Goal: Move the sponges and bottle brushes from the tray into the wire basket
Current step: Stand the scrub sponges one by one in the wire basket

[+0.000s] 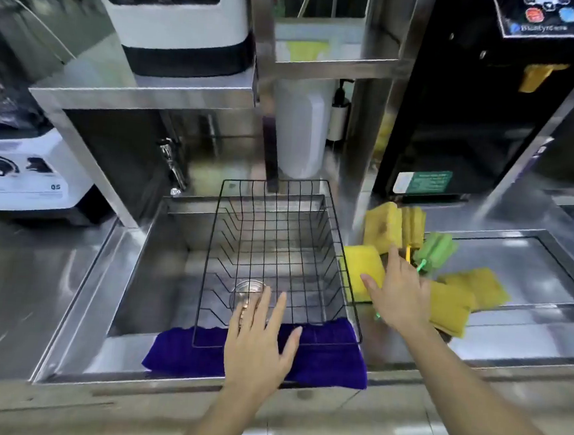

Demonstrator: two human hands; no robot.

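Head view
Right hand: your right hand (pixel 397 294) is spread wide with fingers splayed, holding nothing, reaching over the sponge pile just right of the wire basket.
Left hand: your left hand (pixel 262 339) is flat and open, also holding nothing, hovering over the basket's near rim; whether it touches the wire cannot be told.
Wire basket: the black wire basket (pixel 276 250) sits in the steel sink (pixel 143 274) and has nothing in it.
Sponges: yellow sponges (pixel 363 271) lie scattered on the shallow steel tray (pixel 532 264) right of the basket; one is just beside the basket's right wall, under your right fingertips, and others lie farther right.
Bottle brushes: a green bottle brush (pixel 435 251) and a yellow one (pixel 412 227) lie among the sponges, beyond your right hand.
Step in hand: this looks like the very start, the first pick from the tray, with nothing moved yet.
Next move: close your right hand on the nearest sponge, lift it over the basket's right wall, and drop it inside.
In the way: the basket's raised right wall stands between pile and basket, so you must lift clear of it.
Around: a purple cloth (pixel 319 360) is draped over the sink's front edge, under the basket's near side; a white appliance (pixel 24 176) stands well left of the basket.
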